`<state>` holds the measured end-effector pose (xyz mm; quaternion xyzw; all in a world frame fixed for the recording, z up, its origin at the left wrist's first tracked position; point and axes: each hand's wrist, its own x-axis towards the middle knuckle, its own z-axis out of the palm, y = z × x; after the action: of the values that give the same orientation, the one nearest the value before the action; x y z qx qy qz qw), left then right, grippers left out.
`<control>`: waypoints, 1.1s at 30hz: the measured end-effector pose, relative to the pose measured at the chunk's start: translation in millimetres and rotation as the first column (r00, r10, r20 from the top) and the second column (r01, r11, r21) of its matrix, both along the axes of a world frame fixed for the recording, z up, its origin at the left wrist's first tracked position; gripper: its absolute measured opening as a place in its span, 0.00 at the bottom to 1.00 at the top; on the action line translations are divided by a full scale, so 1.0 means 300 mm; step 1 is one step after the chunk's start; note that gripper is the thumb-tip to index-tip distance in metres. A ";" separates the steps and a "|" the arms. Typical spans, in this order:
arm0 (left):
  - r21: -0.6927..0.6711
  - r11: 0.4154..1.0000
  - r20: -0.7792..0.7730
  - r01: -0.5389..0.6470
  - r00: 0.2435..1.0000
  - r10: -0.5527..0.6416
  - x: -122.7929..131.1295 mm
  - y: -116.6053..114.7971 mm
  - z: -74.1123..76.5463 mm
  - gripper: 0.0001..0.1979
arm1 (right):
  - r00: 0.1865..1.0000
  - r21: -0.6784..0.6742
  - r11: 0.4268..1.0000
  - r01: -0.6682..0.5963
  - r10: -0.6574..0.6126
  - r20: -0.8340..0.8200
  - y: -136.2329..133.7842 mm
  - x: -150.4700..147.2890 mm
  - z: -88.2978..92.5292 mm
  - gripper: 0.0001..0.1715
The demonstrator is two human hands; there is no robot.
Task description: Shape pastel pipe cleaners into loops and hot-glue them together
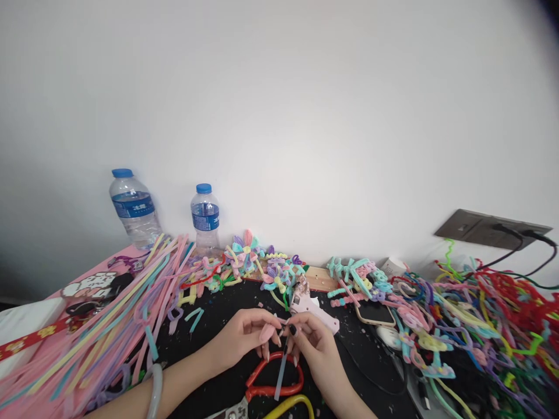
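Observation:
My left hand (244,337) and my right hand (312,343) meet over the black table (218,317), fingers pinched together. Between them they hold a short pale blue pipe cleaner piece (280,372) that hangs down from the fingertips, with a bit of pink at the left fingertips. Red-handled scissors (273,390) lie on the table just under the hands. A pink-white glue gun (312,308) lies just beyond the right hand. A pale bangle (155,390) sits on my left wrist.
Long pastel pipe cleaners (109,326) fan over the left. Two water bottles (133,209) (205,218) stand by the wall. Pipe cleaner flowers (247,253) lie at the back. A tangled colourful heap (480,326) fills the right, with a phone (375,314) and a wall socket (489,228).

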<state>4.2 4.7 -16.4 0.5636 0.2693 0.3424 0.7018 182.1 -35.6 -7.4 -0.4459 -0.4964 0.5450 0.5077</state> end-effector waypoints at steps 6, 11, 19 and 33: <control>0.029 1.000 -0.036 -0.003 0.999 0.004 0.001 -0.006 0.022 0.16 | 0.997 0.043 0.997 0.063 -0.065 0.032 0.002 0.007 -0.003 0.07; 0.069 0.993 -0.052 -0.099 0.993 0.103 0.017 -0.005 0.011 0.15 | 0.996 0.041 0.996 0.075 -0.077 0.034 0.001 0.000 -0.005 0.09; 0.075 0.987 -0.043 -0.145 0.988 0.148 0.015 0.001 0.004 0.13 | 0.986 0.077 0.993 0.085 -0.095 0.135 0.000 0.008 -0.017 0.13; 0.040 0.989 -0.150 -0.141 0.978 0.145 0.019 -0.013 0.028 0.14 | 0.917 0.180 0.973 0.144 -0.199 0.344 -0.002 0.024 -0.018 0.10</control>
<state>10.0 0.9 -8.1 0.5776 0.3568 0.3519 0.6444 189.3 -36.1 -12.7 -0.5403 -0.5797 0.3681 0.4864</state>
